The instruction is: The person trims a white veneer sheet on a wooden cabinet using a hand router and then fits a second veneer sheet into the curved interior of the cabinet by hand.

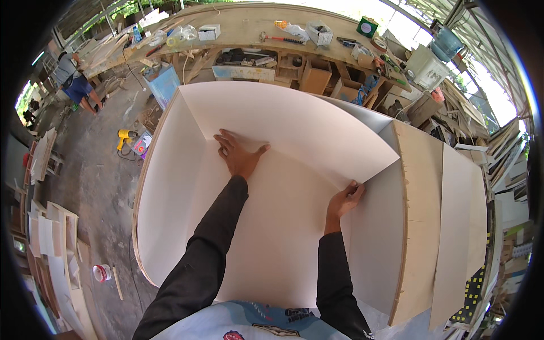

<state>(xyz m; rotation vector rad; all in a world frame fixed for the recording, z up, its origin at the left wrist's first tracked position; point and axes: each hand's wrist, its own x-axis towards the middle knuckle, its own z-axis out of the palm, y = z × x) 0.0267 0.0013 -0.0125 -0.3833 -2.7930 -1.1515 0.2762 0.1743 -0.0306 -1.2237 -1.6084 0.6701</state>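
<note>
Both my arms reach down into a large open plywood box (403,226) lined with white sheet. Toward its far left inner corner, my left hand (241,157) lies with fingers spread, near the seam where the white bottom panel (277,226) meets the far white panel (283,124). My right hand (343,203) is at the far right inner corner, beside the right wall, its fingers bent and bunched near the lower edge of the far panel. Whether those fingers hold anything small cannot be made out.
A long workbench (243,22) with tools and a hammer (283,39) runs behind the box. A yellow heat gun (124,137) lies on the floor at left. Another person (76,82) stands far left. Wood offcuts (62,243) line the left side; a loose sheet (453,226) leans at right.
</note>
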